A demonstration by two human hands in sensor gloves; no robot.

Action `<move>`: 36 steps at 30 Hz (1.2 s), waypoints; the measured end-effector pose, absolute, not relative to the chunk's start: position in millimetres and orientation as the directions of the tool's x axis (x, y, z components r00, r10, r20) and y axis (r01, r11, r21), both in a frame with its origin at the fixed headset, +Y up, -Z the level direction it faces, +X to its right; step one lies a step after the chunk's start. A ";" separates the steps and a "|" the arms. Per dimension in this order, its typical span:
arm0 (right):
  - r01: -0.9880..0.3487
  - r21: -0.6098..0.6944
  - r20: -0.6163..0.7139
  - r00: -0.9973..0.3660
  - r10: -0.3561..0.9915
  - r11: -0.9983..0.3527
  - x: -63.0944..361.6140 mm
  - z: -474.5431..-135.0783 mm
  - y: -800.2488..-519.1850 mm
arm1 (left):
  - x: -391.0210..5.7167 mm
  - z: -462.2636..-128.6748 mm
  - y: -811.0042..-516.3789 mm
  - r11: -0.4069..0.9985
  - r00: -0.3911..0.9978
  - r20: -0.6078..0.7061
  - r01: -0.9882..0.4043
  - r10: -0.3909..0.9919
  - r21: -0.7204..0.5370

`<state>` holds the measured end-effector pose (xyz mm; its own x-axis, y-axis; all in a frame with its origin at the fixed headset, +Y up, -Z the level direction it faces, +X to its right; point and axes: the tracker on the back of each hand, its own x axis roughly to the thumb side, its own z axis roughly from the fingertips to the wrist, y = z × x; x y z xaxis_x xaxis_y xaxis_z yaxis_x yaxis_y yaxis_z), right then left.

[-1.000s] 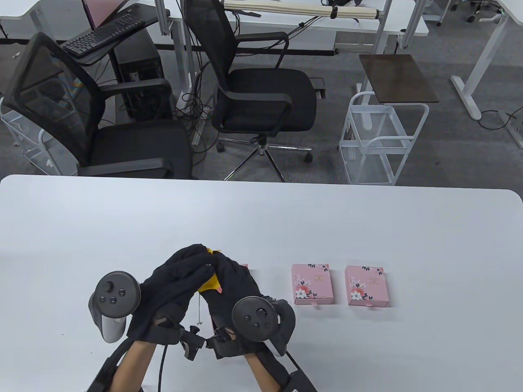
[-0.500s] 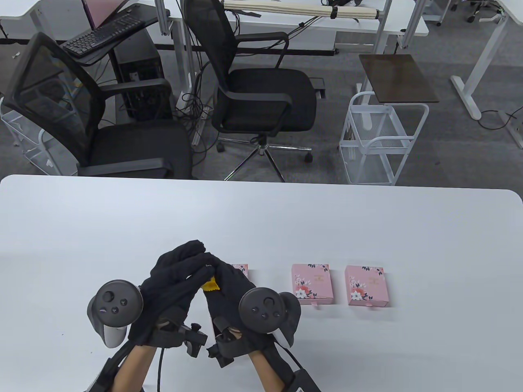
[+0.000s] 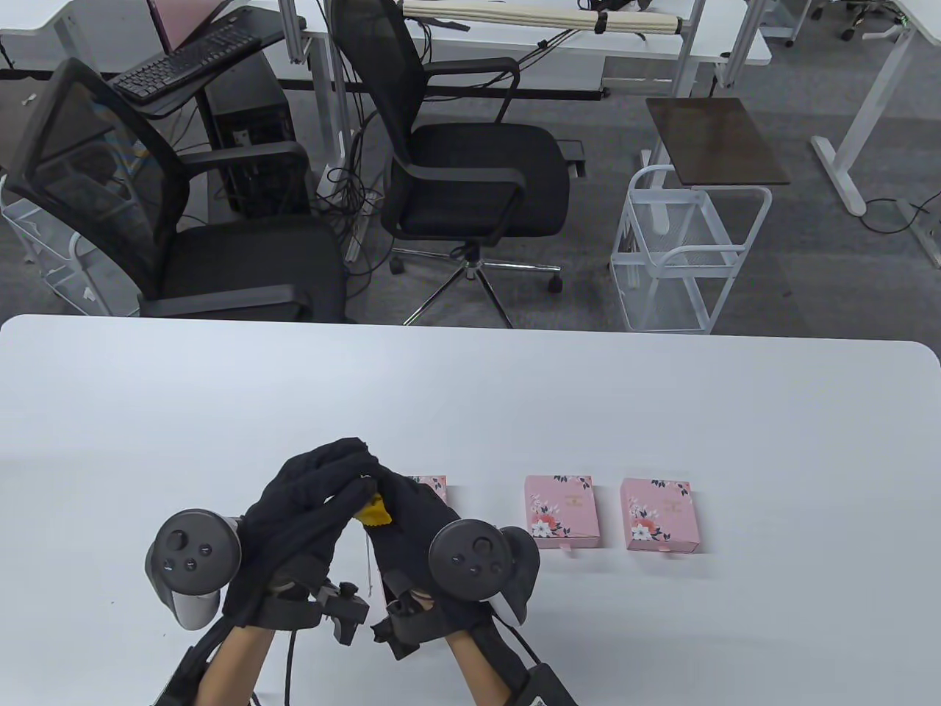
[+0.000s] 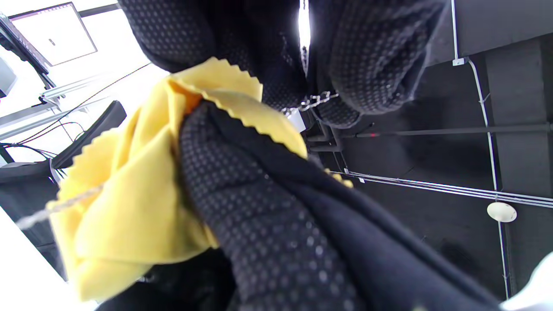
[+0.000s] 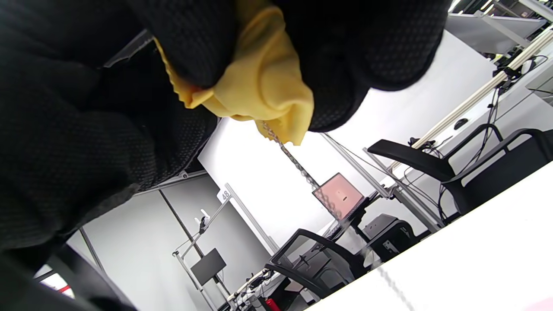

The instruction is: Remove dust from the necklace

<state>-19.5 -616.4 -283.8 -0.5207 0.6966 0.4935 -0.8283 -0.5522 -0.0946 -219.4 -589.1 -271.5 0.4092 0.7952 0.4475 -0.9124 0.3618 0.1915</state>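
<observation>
Both hands meet above the table's (image 3: 470, 397) near edge. The left hand (image 3: 309, 507) pinches the necklace (image 3: 367, 562) chain, which now hangs toward 6 o'clock, hidden half a second ago. The right hand (image 3: 412, 522) grips the yellow cloth (image 3: 375, 511) around it. The left tracker (image 3: 192, 553) has shifted toward 9 o'clock.

A wide white table (image 3: 662, 412) with rounded corners fills the foreground. Beyond it lies grey carpet (image 3: 809, 250). Two black mesh office chairs (image 3: 470, 169) stand just behind the table, one at the left (image 3: 147, 243). A white wire trolley (image 3: 687, 257) stands to the right, beside a small dark wooden side table (image 3: 713, 140). Further back are white desks (image 3: 647, 37), a black keyboard (image 3: 184, 62), a black computer tower (image 3: 253, 140) and tangled cables (image 3: 353, 191) on the floor.
</observation>
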 end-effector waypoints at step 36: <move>-0.768 -0.030 0.500 -0.566 0.655 -0.640 -26.9 -284.9 -622.9 | -230.7 -267.0 -579.7 0.331 0.376 0.453 -0.927 0.808 0.179</move>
<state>-26.9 -622.9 -284.9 -0.5657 0.6554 0.5004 -0.7678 -0.6400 -0.0297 -230.7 -579.7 -267.0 0.3762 0.8080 0.4534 -0.9265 0.3307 0.1794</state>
